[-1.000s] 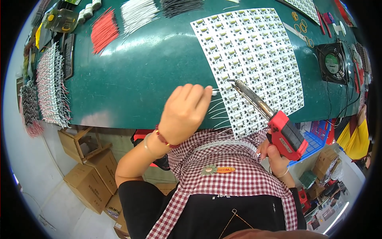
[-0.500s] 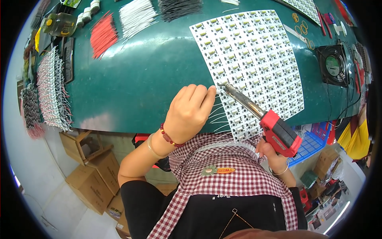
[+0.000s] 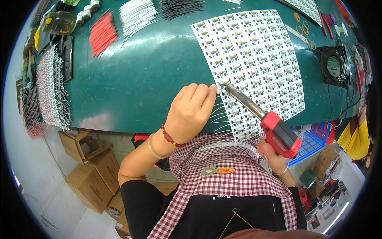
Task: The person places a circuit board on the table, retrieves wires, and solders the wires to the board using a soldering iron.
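Left hand curled over the near left edge of the white circuit-board panel, fingertips pinched on a thin white wire and pressing its end to a pad right at that edge. Right hand mostly hidden low under the table's near edge, wrapped around the grip of a red-bodied soldering iron. Iron's long axis running from lower right up to upper left, its metal tip touching or almost touching the same pad, just beside the left fingertips. Joint lying directly ahead of both hands, closer to the left, which sits on top of it; right hand well back, reaching only through the length of the tool. More white wires already fanning out from the panel's left edge below the pinch, toward the checked apron. Panel flat on the green table, slanted so its columns lean away to the upper right. Farther off, bundles of red wires, white wires and black wires along the far edge, finished strings heaped at far left, a small black fan at right. Cardboard boxes on the floor below.
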